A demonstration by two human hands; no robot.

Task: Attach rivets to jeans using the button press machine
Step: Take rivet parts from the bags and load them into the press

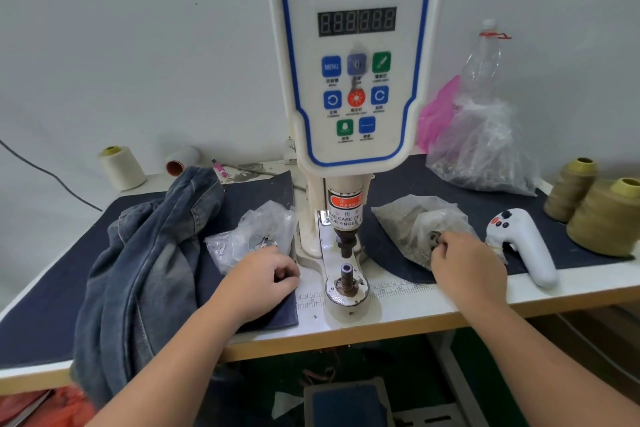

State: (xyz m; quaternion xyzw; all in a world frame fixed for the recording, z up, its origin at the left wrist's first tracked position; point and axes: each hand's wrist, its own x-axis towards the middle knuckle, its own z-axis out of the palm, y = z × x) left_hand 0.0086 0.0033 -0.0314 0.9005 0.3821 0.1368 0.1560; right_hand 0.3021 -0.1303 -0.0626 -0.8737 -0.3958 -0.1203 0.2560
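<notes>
A small garment workshop. A servo button machine stands on a worktable printed with a ruler scale, with jeans heaped beside it. Thread cones and plastic bags of metal fasteners crowd the dark cloth mat against a plain white wall.

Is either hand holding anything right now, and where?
Right hand reaches into the bag's mouth; any pinched rivet is hidden. Left hand looks curled, contents hidden.

Machine panel, upper centre: "伺服钉扣一体机", "SERVO BUTTON MACHINE"
Blue button: "MENU"
Warning label, centre: "WARNING", "TAKE CARE OF YOUR FINGER"
Worktop ruler: 14, 18, 19, 20
</notes>
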